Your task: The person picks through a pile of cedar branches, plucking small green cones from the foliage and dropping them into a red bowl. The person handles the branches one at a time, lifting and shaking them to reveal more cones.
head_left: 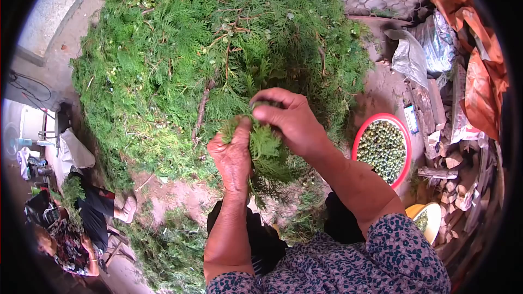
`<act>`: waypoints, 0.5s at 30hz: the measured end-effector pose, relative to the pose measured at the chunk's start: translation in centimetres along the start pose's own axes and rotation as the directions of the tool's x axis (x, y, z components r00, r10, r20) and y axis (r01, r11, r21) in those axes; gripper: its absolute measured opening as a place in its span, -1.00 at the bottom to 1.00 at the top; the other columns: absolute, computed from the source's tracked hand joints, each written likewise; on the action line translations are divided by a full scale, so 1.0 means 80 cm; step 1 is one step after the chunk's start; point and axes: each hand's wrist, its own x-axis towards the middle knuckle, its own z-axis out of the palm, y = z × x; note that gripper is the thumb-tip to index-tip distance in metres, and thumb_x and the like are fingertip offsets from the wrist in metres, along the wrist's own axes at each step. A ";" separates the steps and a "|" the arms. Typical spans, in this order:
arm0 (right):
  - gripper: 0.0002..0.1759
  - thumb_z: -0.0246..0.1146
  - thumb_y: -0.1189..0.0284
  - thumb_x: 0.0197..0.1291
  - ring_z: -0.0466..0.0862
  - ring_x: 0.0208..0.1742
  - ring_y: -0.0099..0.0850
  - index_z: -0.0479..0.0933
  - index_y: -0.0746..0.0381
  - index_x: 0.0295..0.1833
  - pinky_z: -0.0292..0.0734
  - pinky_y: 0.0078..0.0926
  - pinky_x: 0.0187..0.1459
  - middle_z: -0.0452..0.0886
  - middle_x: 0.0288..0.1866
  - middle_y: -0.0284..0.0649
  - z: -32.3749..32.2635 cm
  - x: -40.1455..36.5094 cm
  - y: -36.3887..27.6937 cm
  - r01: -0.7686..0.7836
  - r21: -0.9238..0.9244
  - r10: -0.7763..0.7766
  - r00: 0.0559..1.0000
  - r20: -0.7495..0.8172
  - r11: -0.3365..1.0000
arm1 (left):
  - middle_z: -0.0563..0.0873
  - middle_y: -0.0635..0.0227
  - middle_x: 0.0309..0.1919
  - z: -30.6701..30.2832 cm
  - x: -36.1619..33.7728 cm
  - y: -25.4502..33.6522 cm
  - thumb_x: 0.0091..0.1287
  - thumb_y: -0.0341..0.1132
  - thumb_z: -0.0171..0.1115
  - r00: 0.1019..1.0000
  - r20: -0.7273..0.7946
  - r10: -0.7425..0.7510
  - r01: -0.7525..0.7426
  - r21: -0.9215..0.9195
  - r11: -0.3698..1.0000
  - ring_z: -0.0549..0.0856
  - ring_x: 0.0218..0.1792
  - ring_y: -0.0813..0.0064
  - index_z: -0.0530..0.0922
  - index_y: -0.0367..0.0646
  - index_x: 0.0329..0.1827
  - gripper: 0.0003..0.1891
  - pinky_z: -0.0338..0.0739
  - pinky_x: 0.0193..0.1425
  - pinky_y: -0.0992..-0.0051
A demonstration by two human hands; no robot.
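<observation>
A bunch of green, feathery sprigs (pixel 265 147) hangs between my two hands, in front of a large heap of cut branches (pixel 163 60). My left hand (pixel 231 152) is closed around the sprigs, its thumb pointing up. Just above and to the right, my right hand (pixel 283 120) has its fingers curled together at the top of the bunch. Whatever is between its fingertips is too small to make out.
A red-rimmed basin (pixel 405 170) of small green round cones stands at the right, with a yellow basin (pixel 434 223) below it. Firewood (pixel 444 171), sacks (pixel 409 57) and an orange tarp (pixel 479 81) line the right side. Another person (pixel 71 245) sits at the lower left.
</observation>
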 end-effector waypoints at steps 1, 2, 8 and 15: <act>-0.80 0.23 0.47 0.09 0.44 -0.43 -0.64 0.49 0.29 -0.15 0.29 -0.72 -0.52 0.51 -0.40 -0.33 -0.004 -0.001 0.001 -0.176 0.385 0.195 0.981 -0.012 0.906 | 0.61 0.46 -0.55 0.004 -0.001 0.003 0.12 -0.40 0.29 0.997 -0.050 -0.061 0.055 -0.120 0.991 0.51 -0.51 0.64 0.60 -0.24 -0.42 -0.92 0.40 -0.40 0.61; -0.78 0.20 0.48 0.12 0.42 -0.45 -0.62 0.46 0.28 -0.10 0.25 -0.73 -0.56 0.49 -0.37 -0.30 -0.010 -0.001 0.001 -0.294 0.706 0.372 0.927 0.046 0.645 | 0.66 0.33 -0.42 0.001 0.004 -0.008 0.11 -0.33 0.33 0.990 -0.058 -0.131 0.112 -0.247 0.962 0.58 -0.45 0.53 0.60 -0.26 -0.31 -0.81 0.48 -0.30 0.52; -0.74 0.19 0.45 0.11 0.41 -0.50 -0.56 0.40 0.28 -0.08 0.20 -0.70 -0.63 0.46 -0.33 -0.19 -0.084 -0.009 -0.005 -0.246 0.751 0.378 0.926 -0.005 0.612 | 0.61 0.26 -0.15 -0.019 0.019 -0.024 0.06 -0.18 0.35 0.918 0.059 -0.391 0.392 -0.264 0.881 0.55 -0.17 0.47 0.54 -0.31 -0.10 -0.57 0.44 -0.04 0.45; -0.69 0.21 0.52 0.07 0.45 -0.52 -0.48 0.36 0.30 -0.04 0.23 -0.64 -0.68 0.45 -0.40 -0.24 -0.255 -0.115 0.011 -0.195 0.603 0.511 0.754 -0.412 0.773 | 0.60 0.26 -0.06 -0.024 0.029 -0.043 0.23 -0.27 0.18 0.875 0.236 -0.423 0.485 -0.438 0.757 0.54 -0.05 0.38 0.47 -0.26 0.03 -0.64 0.37 0.13 0.41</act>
